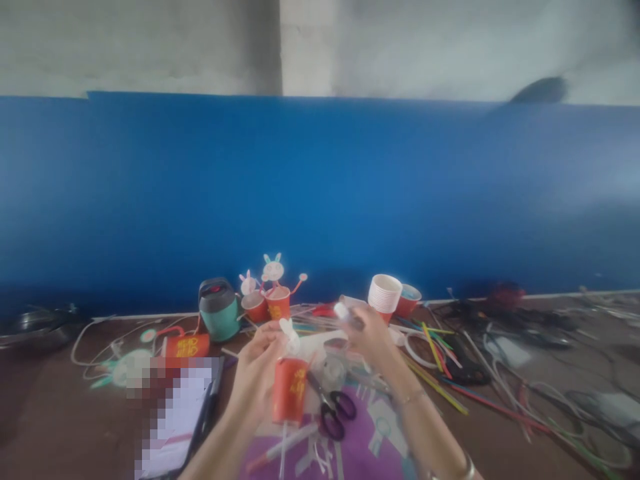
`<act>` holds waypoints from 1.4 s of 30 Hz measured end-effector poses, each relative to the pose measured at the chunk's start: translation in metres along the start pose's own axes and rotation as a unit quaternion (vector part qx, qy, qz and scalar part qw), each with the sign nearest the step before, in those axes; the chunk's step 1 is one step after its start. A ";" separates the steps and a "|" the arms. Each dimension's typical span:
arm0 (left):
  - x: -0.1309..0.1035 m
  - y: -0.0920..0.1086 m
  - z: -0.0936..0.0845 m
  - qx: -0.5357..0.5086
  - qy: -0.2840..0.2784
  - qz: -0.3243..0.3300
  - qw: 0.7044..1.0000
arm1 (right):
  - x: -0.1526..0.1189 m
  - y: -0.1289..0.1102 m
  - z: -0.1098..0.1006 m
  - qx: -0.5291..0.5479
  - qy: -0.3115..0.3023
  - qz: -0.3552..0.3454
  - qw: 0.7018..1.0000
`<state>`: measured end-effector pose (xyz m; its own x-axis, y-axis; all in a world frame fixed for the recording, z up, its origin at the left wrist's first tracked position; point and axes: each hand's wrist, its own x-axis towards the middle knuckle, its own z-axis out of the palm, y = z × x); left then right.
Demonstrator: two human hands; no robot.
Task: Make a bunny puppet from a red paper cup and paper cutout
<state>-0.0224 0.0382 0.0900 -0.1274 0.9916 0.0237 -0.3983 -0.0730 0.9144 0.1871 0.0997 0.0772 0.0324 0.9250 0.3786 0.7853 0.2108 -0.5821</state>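
My left hand [261, 357] is closed on a small white paper rabbit head [291, 338] with upright ears. Just beneath the rabbit head is a red paper cup [289, 392] with yellow lettering, and a white strip hangs below it. To the right, my right hand [365, 327] is closed round a white-tipped object [343, 311] that is blurred, perhaps a glue stick or marker. Black-handled scissors [337, 412] lie between my forearms on a purple sheet [370, 433] with paper scraps.
Behind stand a teal-and-grey container [219, 313], cups with rabbit figures [278, 303] and stacked paper cups [385, 293]. A clipboard [177, 420] and a lying red cup [186, 347] are at left. Coloured sticks [443, 390] and cables [565, 400] spread right.
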 end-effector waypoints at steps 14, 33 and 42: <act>0.009 -0.014 -0.008 0.086 0.018 0.082 0.993 | 0.012 0.073 0.004 -0.093 -0.033 0.170 0.980; -0.008 -0.029 -0.007 0.586 0.141 0.547 0.581 | -0.037 -0.075 0.001 0.141 -0.088 0.028 0.986; 0.002 -0.034 -0.016 0.589 0.088 0.485 0.640 | -0.033 -0.067 0.015 0.193 -0.004 -0.009 0.981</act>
<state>-0.0233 0.0408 0.0527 0.0629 0.5049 0.8609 0.8947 -0.4107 0.1755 0.1244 0.0599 0.0924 0.0151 0.9223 0.3862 0.4936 0.3290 -0.8050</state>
